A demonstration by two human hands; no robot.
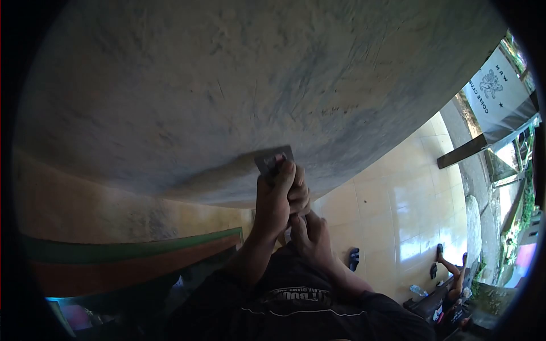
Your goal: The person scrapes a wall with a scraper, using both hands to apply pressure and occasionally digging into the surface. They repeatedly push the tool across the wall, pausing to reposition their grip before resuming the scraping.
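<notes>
A metal scraper (289, 153) with a flat, wide blade is held against or very near the grey, scuffed wall (239, 85). My left hand (280, 196) is wrapped round it, thumb on top, hiding its handle. Just below and to the right, close to my chest, my right hand (314, 238) is closed with its fingers curled. A small pale bit shows beside those fingers, but I cannot make out what it is. The scraper's shadow stretches left along the wall.
At lower left runs a green and brown ledge (142, 247). Tiled floor (381, 210) lies to the right, with a dark sandal (354, 259) on it. Another person (452, 284) sits at lower right near a plastic bottle (418, 290). A printed banner (497, 88) hangs at upper right.
</notes>
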